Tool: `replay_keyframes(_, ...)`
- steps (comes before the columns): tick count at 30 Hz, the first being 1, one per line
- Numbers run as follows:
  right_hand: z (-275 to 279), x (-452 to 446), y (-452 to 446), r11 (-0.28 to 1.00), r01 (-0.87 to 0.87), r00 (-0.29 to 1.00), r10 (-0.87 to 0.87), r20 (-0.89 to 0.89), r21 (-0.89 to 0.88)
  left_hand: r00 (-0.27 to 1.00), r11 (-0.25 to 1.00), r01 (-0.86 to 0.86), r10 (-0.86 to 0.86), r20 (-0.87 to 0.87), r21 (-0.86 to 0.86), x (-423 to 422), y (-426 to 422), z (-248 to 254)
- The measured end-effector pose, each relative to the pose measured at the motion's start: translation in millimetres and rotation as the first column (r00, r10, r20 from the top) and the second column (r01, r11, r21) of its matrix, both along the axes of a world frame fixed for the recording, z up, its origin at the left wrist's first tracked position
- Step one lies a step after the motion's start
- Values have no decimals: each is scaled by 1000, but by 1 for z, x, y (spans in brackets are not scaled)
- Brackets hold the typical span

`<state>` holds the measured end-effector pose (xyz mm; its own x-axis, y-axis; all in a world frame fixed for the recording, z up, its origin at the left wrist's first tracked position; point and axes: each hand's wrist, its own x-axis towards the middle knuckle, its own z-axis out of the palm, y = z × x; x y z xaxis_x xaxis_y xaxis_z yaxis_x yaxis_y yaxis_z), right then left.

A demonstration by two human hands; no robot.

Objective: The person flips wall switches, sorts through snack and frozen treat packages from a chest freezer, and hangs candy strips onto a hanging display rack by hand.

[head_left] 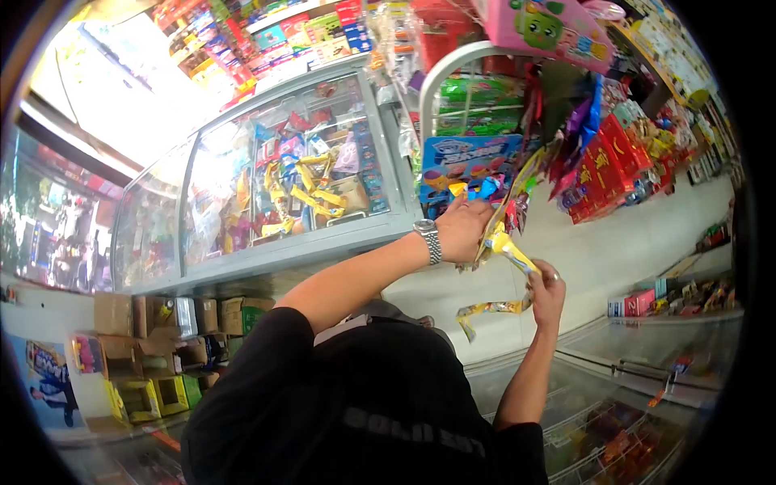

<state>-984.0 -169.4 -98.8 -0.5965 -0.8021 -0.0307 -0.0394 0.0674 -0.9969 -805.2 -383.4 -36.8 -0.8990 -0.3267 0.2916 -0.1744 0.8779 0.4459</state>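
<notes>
Strip [508, 245] stretches between right hand [546, 284], gripping it, and left hand [463, 231], grip unclear.

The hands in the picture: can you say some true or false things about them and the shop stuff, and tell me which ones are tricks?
1. The right hand holds a yellow strip. True.
2. The watch is on the right wrist. False: the silver watch is on the wrist of the left hand.
3. There are yellow packets inside the glass case. True.
4. The sleeves are white. False: the black sleeves are easy to see.
5. Both hands are inside the glass case. False: both are outside it.
6. The pink box is near the top of the picture. True.
</notes>
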Motion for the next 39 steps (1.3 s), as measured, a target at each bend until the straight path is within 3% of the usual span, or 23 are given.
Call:
replay_keyframes(1,17,3,-15,998,-54,993,58,-101,41,987,989,21,-43,154,144,-5,-2,2)
replay_keyframes(2,32,6,-28,991,-96,976,111,-186,91,972,993,63,-85,218,102,-7,-7,-4)
replay_keyframes(4,40,0,-45,982,-112,924,159,-349,151,965,959,150,-194,173,239,-6,-17,-7)
replay_keyframes(5,38,-9,-48,963,-70,893,178,-414,261,960,939,71,-156,232,337,0,-10,32)
replay_keyframes(6,55,-6,-46,962,-51,959,122,-258,267,978,904,127,-183,101,408,7,-11,38)
replay_keyframes(7,55,-13,-38,932,-74,975,142,-169,356,972,867,-12,-107,208,498,9,-12,33)
replay_keyframes(8,55,-20,-33,895,-112,984,160,-77,431,971,881,2,-115,211,473,12,-15,28)
replay_keyframes(13,73,-7,-33,930,-121,978,171,-117,348,961,845,-85,-71,269,528,11,0,47)
replay_keyframes(16,77,0,-38,944,-124,987,150,-62,305,990,910,73,-117,84,409,15,-8,14)
replay_keyframes(19,70,7,-34,965,-77,972,129,-198,250,981,877,18,-107,159,480,16,-5,18)
replay_keyframes(21,63,16,-30,984,-173,974,178,142,-50,957,878,-48,-97,274,477,15,-3,23)
replay_keyframes(22,59,15,-37,984,-168,974,174,143,-50,956,878,-44,-101,276,476,10,0,31)
replay_keyframes(24,43,23,-59,979,-191,944,203,-258,73,921,822,-117,-120,370,557,8,11,42)
replay_keyframes(25,22,27,-75,981,-194,981,194,4,24,951,838,-37,-137,277,544,9,6,25)
replay_keyframes(26,12,30,-80,983,-182,983,182,6,23,970,854,40,-157,183,518,10,2,9)
replay_keyframes(28,3,33,-83,967,-92,940,163,300,-239,982,987,80,-103,160,142,11,-2,6)
replay_keyframes(30,-11,32,-67,962,-88,968,145,206,-259,980,989,59,-82,179,133,16,-14,-15)
replay_keyframes(31,-28,34,-58,969,-172,966,201,161,-176,920,998,39,-17,391,-48,17,-12,-13)
replay_keyframes(32,-44,38,-51,964,-249,959,258,120,-90,908,990,55,6,419,-133,19,-12,-15)
replay_keyframes(33,-51,44,-45,959,-282,954,282,-98,19,895,973,74,31,444,-217,20,-12,-18)
replay_keyframes(36,-55,62,-49,987,-148,988,145,53,55,967,974,120,-71,246,-191,17,-10,-9)
replay_keyframes(37,-49,65,-51,993,-109,994,110,-16,52,966,974,119,-69,250,-193,16,-8,-5)
replay_keyframes(39,-50,69,-58,996,-77,996,79,-31,42,959,983,-66,15,282,171,16,-4,-1)
